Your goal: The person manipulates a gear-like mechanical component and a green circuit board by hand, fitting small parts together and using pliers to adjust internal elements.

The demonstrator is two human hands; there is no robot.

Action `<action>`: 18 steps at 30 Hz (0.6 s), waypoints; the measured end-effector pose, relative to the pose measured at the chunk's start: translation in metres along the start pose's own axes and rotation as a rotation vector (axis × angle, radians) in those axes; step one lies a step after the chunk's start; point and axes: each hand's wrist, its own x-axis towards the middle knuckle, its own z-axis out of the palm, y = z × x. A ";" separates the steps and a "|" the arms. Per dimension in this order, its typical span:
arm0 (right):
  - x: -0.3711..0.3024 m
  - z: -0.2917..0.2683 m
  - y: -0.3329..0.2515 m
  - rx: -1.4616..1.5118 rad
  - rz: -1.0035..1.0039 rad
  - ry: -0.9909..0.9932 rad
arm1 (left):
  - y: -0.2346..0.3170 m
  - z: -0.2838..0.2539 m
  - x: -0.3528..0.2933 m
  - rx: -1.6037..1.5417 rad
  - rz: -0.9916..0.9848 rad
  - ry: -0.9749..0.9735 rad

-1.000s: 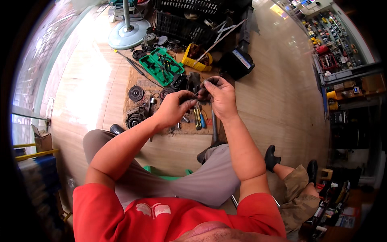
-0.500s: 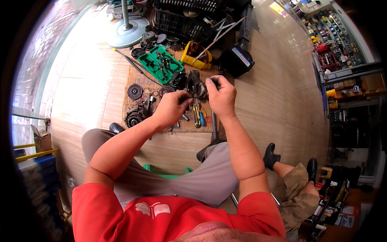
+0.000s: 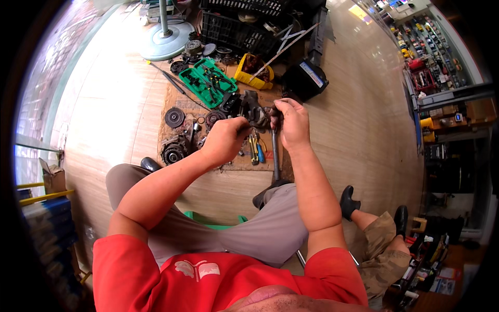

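My left hand (image 3: 224, 139) is closed over the cardboard mat (image 3: 236, 165), fingertips pressed together; what they pinch, if anything, is hidden. My right hand (image 3: 294, 124) is closed too, thumb and fingers curled together at a small dark thing too unclear to name. Between and just beyond the hands lies a dark grey, lumpy thing (image 3: 253, 110). Below it, screwdrivers with yellow-black (image 3: 253, 149) and blue (image 3: 261, 154) handles lie side by side. A long metal bar (image 3: 276, 158) runs beneath my right wrist. Left of my left hand sit a grooved pulley (image 3: 174, 117) and a round machine part (image 3: 175, 152).
A green tool case (image 3: 210, 86) lies open beyond the hands, beside a yellow bin (image 3: 249, 78) of coppery parts. A black box (image 3: 304, 80) stands at far right, black crates (image 3: 236, 34) behind. Another person's booted feet (image 3: 350, 202) rest at my right.
My right hand has shifted slightly to the right, widening the gap between my hands. My left hand has turned a little, its back more upward, and stays closed.
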 end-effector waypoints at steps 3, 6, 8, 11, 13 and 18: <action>0.001 0.000 0.002 -0.048 -0.037 -0.010 | 0.004 -0.002 0.000 -0.063 -0.078 -0.003; 0.004 -0.004 0.007 -0.008 -0.031 -0.055 | 0.000 -0.001 -0.002 -0.038 -0.094 -0.014; 0.005 -0.006 0.008 0.041 -0.022 -0.087 | 0.001 -0.001 -0.003 -0.046 -0.101 -0.021; 0.005 -0.004 0.006 0.072 0.006 -0.064 | 0.000 -0.002 -0.003 -0.039 -0.102 -0.016; 0.004 -0.001 0.005 0.093 0.012 -0.047 | 0.000 -0.002 -0.003 -0.030 -0.097 -0.012; 0.004 -0.003 0.001 0.209 0.084 -0.065 | 0.001 -0.004 -0.001 0.004 -0.081 -0.027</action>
